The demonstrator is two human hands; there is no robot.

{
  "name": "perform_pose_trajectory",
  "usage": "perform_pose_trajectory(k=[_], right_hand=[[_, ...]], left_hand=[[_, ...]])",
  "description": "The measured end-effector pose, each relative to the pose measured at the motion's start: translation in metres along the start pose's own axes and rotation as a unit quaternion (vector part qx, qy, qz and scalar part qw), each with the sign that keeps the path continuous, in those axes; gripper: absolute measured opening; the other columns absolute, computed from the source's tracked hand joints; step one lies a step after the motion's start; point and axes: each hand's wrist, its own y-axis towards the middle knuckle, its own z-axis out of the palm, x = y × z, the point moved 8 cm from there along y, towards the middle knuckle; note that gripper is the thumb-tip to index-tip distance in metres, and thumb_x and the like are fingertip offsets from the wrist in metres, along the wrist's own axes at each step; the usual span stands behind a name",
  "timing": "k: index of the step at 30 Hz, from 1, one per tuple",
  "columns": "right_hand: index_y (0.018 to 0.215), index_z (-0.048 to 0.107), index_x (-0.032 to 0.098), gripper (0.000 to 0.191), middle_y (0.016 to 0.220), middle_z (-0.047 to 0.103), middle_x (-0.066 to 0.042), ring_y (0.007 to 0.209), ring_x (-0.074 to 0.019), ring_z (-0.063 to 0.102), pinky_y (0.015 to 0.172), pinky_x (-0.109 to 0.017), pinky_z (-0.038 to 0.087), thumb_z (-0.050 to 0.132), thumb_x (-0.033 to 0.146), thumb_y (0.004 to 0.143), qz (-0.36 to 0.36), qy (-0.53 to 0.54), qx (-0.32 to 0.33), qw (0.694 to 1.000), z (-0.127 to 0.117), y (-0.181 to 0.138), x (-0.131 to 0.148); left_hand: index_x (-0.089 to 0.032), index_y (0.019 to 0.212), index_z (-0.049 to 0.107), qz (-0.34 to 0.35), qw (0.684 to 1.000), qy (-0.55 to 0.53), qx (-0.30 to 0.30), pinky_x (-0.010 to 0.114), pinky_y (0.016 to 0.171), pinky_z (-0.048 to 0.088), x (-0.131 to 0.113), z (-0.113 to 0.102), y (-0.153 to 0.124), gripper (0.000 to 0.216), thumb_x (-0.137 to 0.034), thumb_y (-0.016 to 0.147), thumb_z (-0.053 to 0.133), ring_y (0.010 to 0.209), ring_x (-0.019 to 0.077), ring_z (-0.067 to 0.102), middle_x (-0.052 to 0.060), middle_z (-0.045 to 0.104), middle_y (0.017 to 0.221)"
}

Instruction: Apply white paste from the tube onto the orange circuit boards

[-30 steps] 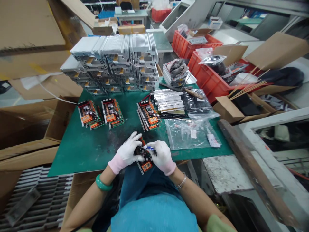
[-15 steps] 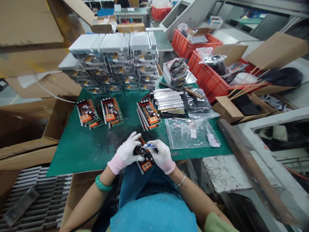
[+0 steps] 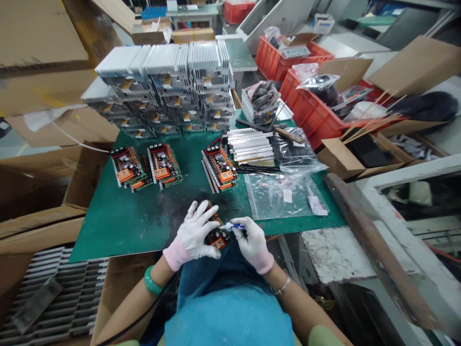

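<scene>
My left hand (image 3: 194, 233), in a white glove, grips a small circuit board (image 3: 217, 235) with orange and black parts at the near edge of the green mat (image 3: 126, 221). My right hand (image 3: 252, 239), also gloved, is closed on a small white and blue tube (image 3: 235, 226) whose tip rests at the board's right side. Both hands sit close together over my lap.
Three piles of similar boards (image 3: 162, 166) lie across the mat. Behind them stands a tall stack of finned aluminium housings (image 3: 165, 86). Metal strips (image 3: 250, 145) and plastic bags (image 3: 281, 194) lie to the right. Red crates (image 3: 306, 108) and cardboard boxes (image 3: 36, 192) surround the bench.
The board has been turned and pulled nearer to me. My left fingers spread wider over it. My right hand with the tube has shifted slightly right and lower.
</scene>
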Motion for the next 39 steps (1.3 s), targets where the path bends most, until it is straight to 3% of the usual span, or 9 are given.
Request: perform_pose_trajectory(k=[7, 14, 22, 25, 28, 30, 32, 35, 39], right_hand=[[0.092, 0.063, 0.022, 0.01, 0.08, 0.069, -0.005, 0.073, -0.0189, 0.067, 0.067, -0.03, 0.053, 0.054, 0.027, 0.091, -0.031, -0.078, 0.022, 0.996, 0.01, 0.001, 0.001], [0.088, 0.063, 0.021, 0.013, 0.079, 0.07, -0.006, 0.071, -0.0199, 0.067, 0.065, -0.03, 0.053, 0.052, 0.028, 0.091, -0.055, -0.094, 0.015, 0.994, 0.014, 0.006, 0.005], [0.094, 0.064, 0.022, 0.013, 0.083, 0.071, -0.003, 0.074, -0.0178, 0.068, 0.068, -0.028, 0.056, 0.054, 0.027, 0.087, 0.072, 0.026, -0.033, 0.997, -0.008, 0.002, -0.012], [0.1, 0.063, 0.023, 0.015, 0.089, 0.072, -0.004, 0.079, -0.018, 0.069, 0.071, -0.029, 0.057, 0.055, 0.026, 0.088, 0.079, 0.049, -0.048, 0.995, -0.023, -0.01, -0.012], [0.095, 0.063, 0.023, 0.01, 0.087, 0.071, -0.004, 0.08, -0.0179, 0.069, 0.072, -0.029, 0.057, 0.056, 0.025, 0.088, 0.037, 0.033, -0.041, 0.998, -0.031, -0.024, -0.006], [0.094, 0.062, 0.023, 0.008, 0.084, 0.07, -0.004, 0.078, -0.0174, 0.069, 0.069, -0.028, 0.057, 0.056, 0.023, 0.089, 0.014, 0.017, -0.044, 0.999, -0.032, -0.031, -0.003], [0.096, 0.061, 0.023, 0.009, 0.083, 0.069, -0.004, 0.076, -0.017, 0.069, 0.067, -0.028, 0.057, 0.056, 0.021, 0.09, -0.007, 0.0, -0.048, 0.999, -0.031, -0.035, -0.001], [0.099, 0.06, 0.024, 0.012, 0.083, 0.069, -0.004, 0.075, -0.0169, 0.068, 0.067, -0.028, 0.056, 0.056, 0.018, 0.089, -0.051, -0.024, -0.043, 0.997, -0.026, -0.036, 0.005], [0.096, 0.06, 0.024, 0.011, 0.078, 0.069, -0.003, 0.069, -0.0166, 0.067, 0.062, -0.027, 0.055, 0.058, 0.018, 0.087, -0.091, -0.045, -0.051, 0.994, -0.025, -0.037, 0.013]], left_hand=[[-0.017, 0.102, 0.061, -0.018, 0.999, -0.027, -0.003, 0.06, 0.115, 0.006, 0.006, 0.008, 0.001, 0.078, -0.084, 0.068, 0.042, 0.138, 0.0353, 0.03, 0.018, 0.053, 0.135], [-0.014, 0.112, 0.058, -0.024, 0.999, -0.016, -0.046, 0.06, 0.114, 0.018, 0.005, -0.007, -0.013, 0.077, -0.08, 0.072, 0.048, 0.138, 0.035, 0.029, 0.019, 0.054, 0.132], [-0.017, 0.108, 0.064, -0.022, 0.999, 0.026, -0.037, 0.061, 0.112, 0.024, -0.004, -0.006, -0.016, 0.071, -0.076, 0.069, 0.058, 0.135, 0.0377, 0.035, 0.017, 0.057, 0.13], [-0.017, 0.109, 0.064, -0.013, 0.998, 0.047, -0.045, 0.059, 0.111, 0.025, -0.01, -0.011, -0.013, 0.068, -0.074, 0.072, 0.057, 0.133, 0.0374, 0.038, 0.016, 0.057, 0.129], [-0.018, 0.104, 0.066, -0.01, 0.996, 0.058, -0.065, 0.053, 0.104, 0.035, -0.016, -0.018, -0.013, 0.063, -0.073, 0.073, 0.058, 0.116, 0.034, 0.054, 0.013, 0.065, 0.113], [-0.018, 0.093, 0.066, -0.015, 0.996, 0.056, -0.064, 0.044, 0.086, 0.044, -0.019, -0.018, -0.014, 0.057, -0.072, 0.074, 0.058, 0.089, 0.026, 0.064, 0.008, 0.069, 0.09], [-0.019, 0.083, 0.063, -0.017, 0.998, 0.049, -0.042, 0.036, 0.068, 0.041, -0.022, -0.013, -0.013, 0.051, -0.069, 0.078, 0.056, 0.067, 0.0187, 0.061, 0.003, 0.064, 0.07], [-0.019, 0.076, 0.059, -0.028, 0.999, 0.036, -0.029, 0.033, 0.061, 0.036, -0.024, -0.004, -0.012, 0.039, -0.056, 0.086, 0.054, 0.058, 0.0155, 0.057, 0.0, 0.059, 0.061], [-0.019, 0.074, 0.057, -0.04, 0.996, 0.022, -0.074, 0.031, 0.059, 0.037, -0.026, -0.003, -0.015, 0.031, -0.044, 0.091, 0.052, 0.054, 0.0144, 0.055, -0.001, 0.057, 0.058]])
